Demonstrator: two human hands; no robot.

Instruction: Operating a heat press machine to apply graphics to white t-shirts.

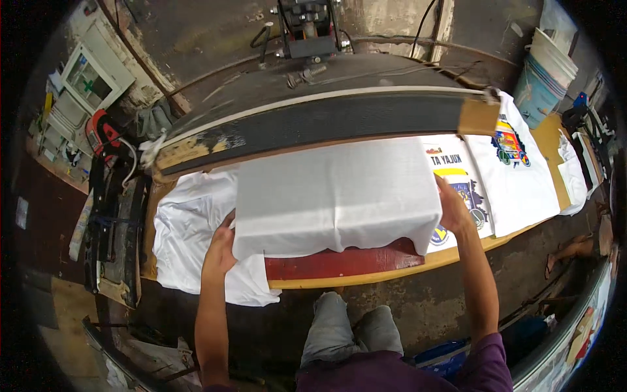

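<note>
A smooth white cloth [333, 196] lies spread beneath the raised black upper plate of a heat press [326, 125], its front edge hanging in soft folds. My left hand [221, 251] grips its left edge, and my right hand [455, 206] pinches the right edge; some fingertips are hidden behind the cloth. Below the front hem shows a dark red board [346, 260]. White fabric [196, 228] lies crumpled to the left, close to my left hand. Beside my right hand are sheets with mirrored colour prints [460, 189].
A white T-shirt [529, 183] with a colourful vehicle print lies at the right of the wooden table [366, 279]. Stacked buckets [542, 81] stand at the back right. The press's metal mount [310, 32] rises behind. A black metal frame [117, 242] stands at left.
</note>
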